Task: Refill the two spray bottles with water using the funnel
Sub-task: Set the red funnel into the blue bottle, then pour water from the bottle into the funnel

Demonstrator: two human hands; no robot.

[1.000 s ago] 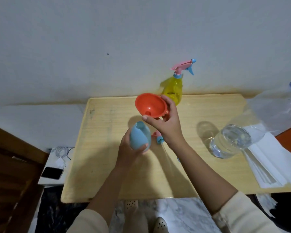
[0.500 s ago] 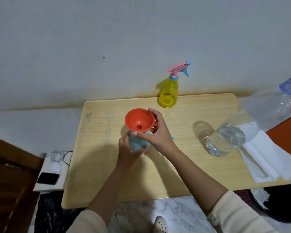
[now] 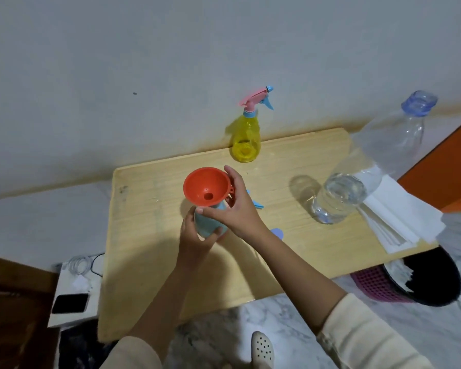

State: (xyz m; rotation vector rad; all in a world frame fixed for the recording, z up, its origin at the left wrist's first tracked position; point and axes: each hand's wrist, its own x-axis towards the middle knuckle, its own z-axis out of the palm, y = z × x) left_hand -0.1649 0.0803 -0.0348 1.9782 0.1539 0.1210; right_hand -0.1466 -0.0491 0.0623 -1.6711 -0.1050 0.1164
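Observation:
A blue spray bottle (image 3: 209,226) without its head stands on the wooden table (image 3: 149,235), gripped low down by my left hand (image 3: 194,241). An orange funnel (image 3: 206,189) sits in the bottle's neck, and my right hand (image 3: 237,209) holds the funnel by its rim and spout. The bottle's sprayer head (image 3: 257,205) lies behind my right hand, mostly hidden. A yellow spray bottle (image 3: 246,139) with a pink and blue sprayer stands at the table's far edge by the wall. A large clear water bottle (image 3: 357,177) with some water stands at the right.
A small blue cap (image 3: 277,232) lies on the table beside my right forearm. White paper sheets (image 3: 399,217) lie at the table's right end. A dark bin with a pink basket (image 3: 421,278) stands on the floor below. A phone and cables (image 3: 69,302) lie on a white box at left.
The funnel came down from above the blue bottle into its neck. The camera view shifted, so the table now looks tilted.

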